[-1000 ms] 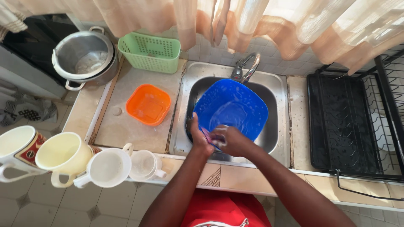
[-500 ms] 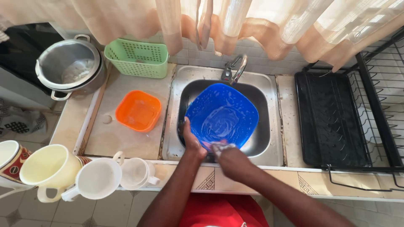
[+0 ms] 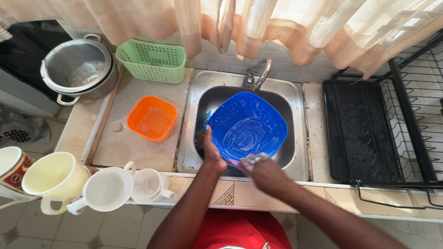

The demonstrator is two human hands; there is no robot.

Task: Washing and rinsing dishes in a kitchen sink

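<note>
Fingers of the left hand point(image 3: 212, 151) clamped the soapy blue bowl's point(image 3: 247, 124) rim over the sink point(image 3: 300, 161); the right hand point(image 3: 263, 171) closed on a blurred scrubber point(image 3: 251, 161).

Soapy blue square bowl point(image 3: 247, 127), tilted in the steel sink point(image 3: 300, 159)
</note>
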